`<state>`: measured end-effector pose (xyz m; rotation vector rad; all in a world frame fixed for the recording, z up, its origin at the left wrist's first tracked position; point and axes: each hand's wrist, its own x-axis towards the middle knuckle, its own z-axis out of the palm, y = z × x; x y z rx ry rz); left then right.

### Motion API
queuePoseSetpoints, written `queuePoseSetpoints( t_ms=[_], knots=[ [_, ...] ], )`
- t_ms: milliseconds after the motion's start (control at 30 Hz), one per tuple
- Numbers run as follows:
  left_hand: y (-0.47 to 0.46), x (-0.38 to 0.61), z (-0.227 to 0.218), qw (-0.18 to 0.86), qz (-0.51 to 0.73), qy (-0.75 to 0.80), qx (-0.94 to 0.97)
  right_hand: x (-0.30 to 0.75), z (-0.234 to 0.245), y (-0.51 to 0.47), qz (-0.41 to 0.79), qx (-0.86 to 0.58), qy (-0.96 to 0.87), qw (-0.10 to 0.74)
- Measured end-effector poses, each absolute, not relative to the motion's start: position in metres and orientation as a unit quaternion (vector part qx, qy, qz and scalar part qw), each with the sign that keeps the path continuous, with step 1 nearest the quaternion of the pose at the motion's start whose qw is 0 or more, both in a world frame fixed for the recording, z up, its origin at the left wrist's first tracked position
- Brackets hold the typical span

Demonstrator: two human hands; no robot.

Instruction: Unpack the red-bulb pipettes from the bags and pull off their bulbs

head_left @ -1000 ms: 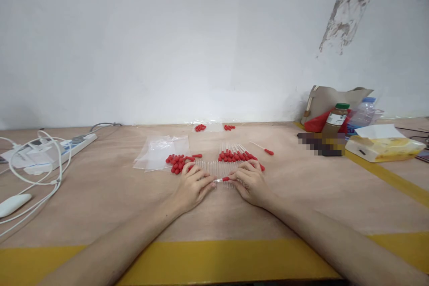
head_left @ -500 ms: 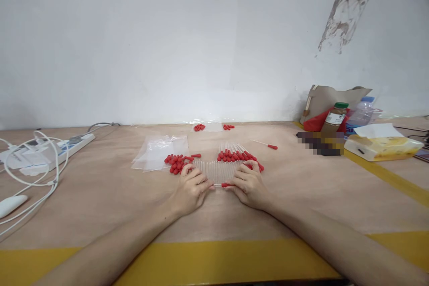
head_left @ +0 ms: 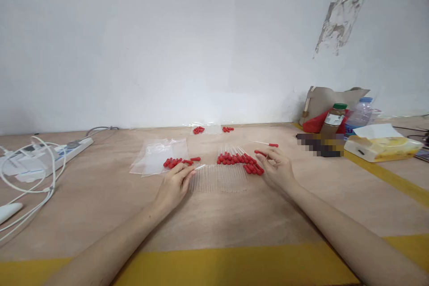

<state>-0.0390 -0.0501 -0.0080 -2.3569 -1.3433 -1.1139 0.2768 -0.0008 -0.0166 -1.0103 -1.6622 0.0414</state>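
My left hand (head_left: 176,184) is closed, thumb and fingers pinching a clear glass tube (head_left: 200,167) that points to the right. My right hand (head_left: 279,169) pinches a red rubber bulb (head_left: 260,153) between thumb and fingertips; whether a tube is attached to it cannot be seen. Between the hands lies a row of bare glass tubes (head_left: 217,179). Behind that row are droppers with red bulbs (head_left: 231,158), their tubes pointing to the wall. Several loose red bulbs (head_left: 254,169) lie beside my right hand. Another red pile (head_left: 173,162) sits behind my left hand, partly covered.
Clear plastic bags (head_left: 159,155) lie at left; more red bulbs (head_left: 198,130) rest near the wall. A single dropper (head_left: 273,145) lies beyond my right hand. Power strip (head_left: 78,146) and cables are left; a tissue pack (head_left: 384,145), bottles (head_left: 333,118) and a bag (head_left: 315,100) stand right.
My hands, together over the tubes with a tube and a red bulb between them, have moved apart. The left has gone left and now holds a tube; the right has moved right and away from me.
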Motion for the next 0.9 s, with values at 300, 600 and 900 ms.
queuePoseSetpoints(
  t_ms=[300,600,900],
  knots=[
    [-0.033,-0.037,-0.015,0.118,-0.373,-0.471,-0.791,0.297,-0.045,0.034,0.204,-0.545,-0.637,0.506],
    [-0.03,-0.034,-0.02,0.112,-0.359,-0.45,-0.81,0.291,-0.03,0.016,0.17,-0.589,-0.677,0.407],
    [-0.044,-0.032,-0.02,0.071,-0.337,-0.424,-0.838,0.298,-0.034,0.032,0.119,-0.636,-0.663,0.377]
  ],
)
